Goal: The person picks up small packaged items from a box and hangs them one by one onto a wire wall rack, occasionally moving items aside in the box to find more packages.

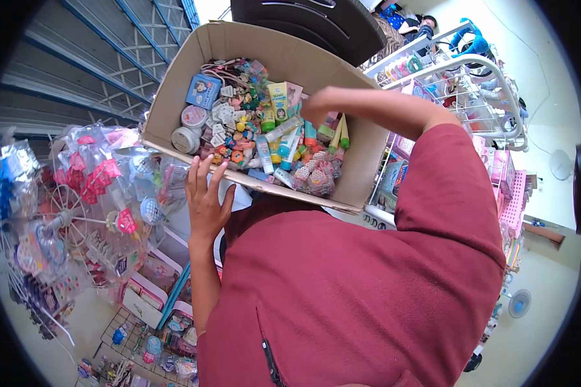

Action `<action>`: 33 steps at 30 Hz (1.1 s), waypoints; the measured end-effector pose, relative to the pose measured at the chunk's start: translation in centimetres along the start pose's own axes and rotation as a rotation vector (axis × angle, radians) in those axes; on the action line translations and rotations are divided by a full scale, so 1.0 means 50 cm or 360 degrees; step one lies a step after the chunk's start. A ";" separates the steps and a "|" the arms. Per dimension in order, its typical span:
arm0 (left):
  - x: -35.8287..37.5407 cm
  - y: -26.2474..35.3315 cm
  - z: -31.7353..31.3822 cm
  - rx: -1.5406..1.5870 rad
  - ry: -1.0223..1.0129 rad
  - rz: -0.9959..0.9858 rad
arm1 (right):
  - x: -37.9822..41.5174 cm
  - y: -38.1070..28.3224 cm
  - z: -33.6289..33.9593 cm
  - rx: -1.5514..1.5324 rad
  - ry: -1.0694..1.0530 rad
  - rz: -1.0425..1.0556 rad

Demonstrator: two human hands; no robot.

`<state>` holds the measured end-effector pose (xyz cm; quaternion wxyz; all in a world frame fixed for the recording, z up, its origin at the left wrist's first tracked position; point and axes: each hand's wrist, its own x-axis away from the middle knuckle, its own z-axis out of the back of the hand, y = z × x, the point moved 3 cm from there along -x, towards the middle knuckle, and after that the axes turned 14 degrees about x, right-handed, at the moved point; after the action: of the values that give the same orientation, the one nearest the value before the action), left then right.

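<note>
An open cardboard box (pixel 355 184) holds tubes, round jars, a blue packet (pixel 204 91) and many small colourful figures. Fingers spread, my left hand (pixel 206 197) rests at the box's near rim, toward the left, holding nothing. My right hand (pixel 314 106) is inside the box, over its right part, beside a yellow box (pixel 278 101) and several tubes. Its fingers are blurred and partly hidden, so I cannot tell whether it holds anything. Two round jars, one with a pink lid (pixel 193 117), stand at the box's left end.
A rack of bagged trinkets (pixel 103 193) stands on the left, below a metal folding gate (pixel 90 71). White wire shelves (pixel 458 84) with goods are on the right. A dark plastic chair (pixel 310 26) is beyond the box. Another person (pixel 426 23) is at the top right.
</note>
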<state>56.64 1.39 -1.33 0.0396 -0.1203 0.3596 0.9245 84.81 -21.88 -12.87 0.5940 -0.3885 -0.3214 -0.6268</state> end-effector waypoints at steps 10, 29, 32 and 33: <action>-0.036 0.015 0.024 -0.0022 -0.0142 0.0044 | 0.048 -0.088 -0.116 -0.0292 -0.0004 0.0117; -0.188 0.058 -0.025 0.0737 -0.0033 0.0292 | 0.175 -0.077 0.137 -0.0487 0.0856 0.0083; -0.206 0.060 -0.050 0.1254 -0.0179 0.0500 | 0.206 -0.107 0.205 -0.1025 0.1198 0.0595; -0.205 0.047 -0.054 0.1214 -0.0298 0.0525 | 0.211 -0.115 0.209 -0.1195 0.1253 0.0657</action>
<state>66.71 -2.03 0.88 -0.0349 0.0465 0.6851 0.7261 80.29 -17.55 1.78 0.6002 -0.3649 0.2502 -0.6664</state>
